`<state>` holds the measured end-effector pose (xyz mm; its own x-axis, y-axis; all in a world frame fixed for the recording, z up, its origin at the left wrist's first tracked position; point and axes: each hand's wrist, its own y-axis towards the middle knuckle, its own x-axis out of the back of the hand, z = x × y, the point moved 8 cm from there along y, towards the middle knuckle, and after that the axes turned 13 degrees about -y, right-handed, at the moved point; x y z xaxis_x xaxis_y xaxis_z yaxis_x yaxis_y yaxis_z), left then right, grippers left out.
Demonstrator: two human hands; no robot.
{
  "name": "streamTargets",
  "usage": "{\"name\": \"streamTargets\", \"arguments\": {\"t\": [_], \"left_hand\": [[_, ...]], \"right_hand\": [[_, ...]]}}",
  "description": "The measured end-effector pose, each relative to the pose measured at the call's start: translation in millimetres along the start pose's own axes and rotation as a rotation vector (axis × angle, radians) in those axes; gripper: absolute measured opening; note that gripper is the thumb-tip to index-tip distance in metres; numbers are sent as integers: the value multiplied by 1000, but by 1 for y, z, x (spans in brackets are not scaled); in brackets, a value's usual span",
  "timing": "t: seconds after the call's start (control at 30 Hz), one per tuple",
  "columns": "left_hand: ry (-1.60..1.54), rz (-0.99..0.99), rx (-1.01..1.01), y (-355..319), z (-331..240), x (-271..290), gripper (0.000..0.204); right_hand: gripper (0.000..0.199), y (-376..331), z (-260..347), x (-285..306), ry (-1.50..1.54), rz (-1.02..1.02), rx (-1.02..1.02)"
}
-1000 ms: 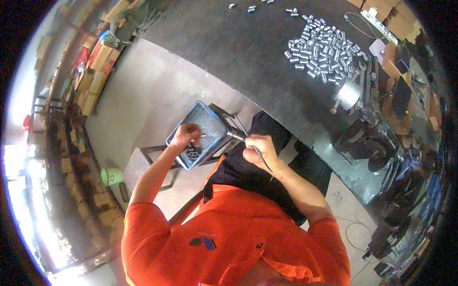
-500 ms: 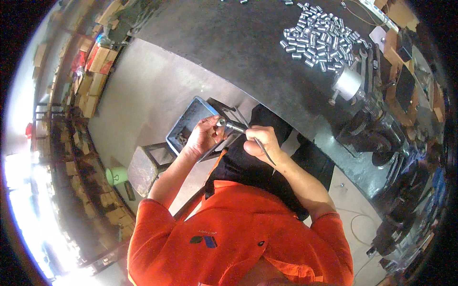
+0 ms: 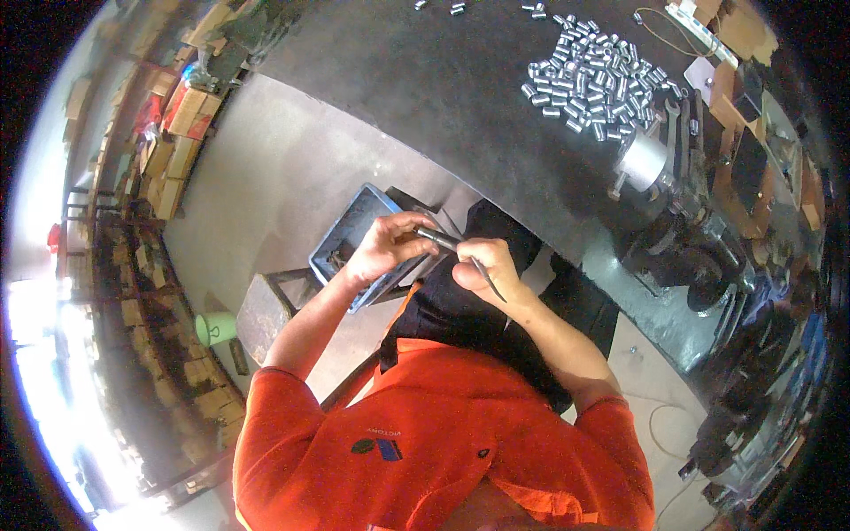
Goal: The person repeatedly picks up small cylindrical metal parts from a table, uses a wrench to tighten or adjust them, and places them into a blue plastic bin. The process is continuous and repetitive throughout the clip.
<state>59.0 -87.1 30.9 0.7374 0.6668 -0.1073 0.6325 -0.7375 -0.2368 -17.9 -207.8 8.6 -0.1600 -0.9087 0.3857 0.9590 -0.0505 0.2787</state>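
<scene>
In front of my waist, my right hand [image 3: 485, 270] is closed around a metal rod-shaped tool [image 3: 447, 241]. A thin dark stem of it sticks out behind the hand toward the wrist. My left hand [image 3: 390, 245] pinches the tool's far end between thumb and fingers. A small metal sleeve seems to sit at that end, mostly hidden by the fingertips. On the dark workbench [image 3: 416, 97], beyond my hands, lies a heap of short shiny metal sleeves [image 3: 593, 84].
Below my left hand stands a blue bin [image 3: 320, 252] with small parts in it, beside a worn stool [image 3: 264, 319]. A bench vise [image 3: 645, 159] and wrenches [image 3: 673, 128] are at the bench's right. Shelves of boxes [image 3: 168, 181] line the left; a light green bucket [image 3: 215, 328] stands nearby.
My left fingers have turned and closed over the tool's end, covering the sleeve whose open bore showed before. The tool now points more toward my left palm. My right hand has barely moved.
</scene>
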Motion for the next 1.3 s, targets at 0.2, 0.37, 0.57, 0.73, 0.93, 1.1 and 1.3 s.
{"name": "streamTargets", "arguments": {"t": [0.2, 0.37, 0.57, 0.73, 0.93, 1.1, 1.3], "left_hand": [[66, -224, -2, 1, 8, 43, 23], [739, -362, -404, -9, -12, 61, 20], [821, -323, -332, -7, -5, 51, 23], [937, -152, -501, -2, -14, 23, 28], [784, -14, -364, 1, 1, 1, 31], [896, -337, -331, 29, -24, 58, 18], [1016, -144, -468, 127, -93, -23, 24]], "right_hand": [[22, 2, 1, 11, 74, -20, -57], [30, -1, 38, 12, 251, 62, 123], [29, -3, 39, 8, 272, 105, 93], [34, -3, 22, -4, 284, 158, 36], [20, -6, 37, -5, -49, 113, 252], [26, -7, 50, 11, -70, 21, 344], [23, -6, 24, 7, 30, -93, 227]]}}
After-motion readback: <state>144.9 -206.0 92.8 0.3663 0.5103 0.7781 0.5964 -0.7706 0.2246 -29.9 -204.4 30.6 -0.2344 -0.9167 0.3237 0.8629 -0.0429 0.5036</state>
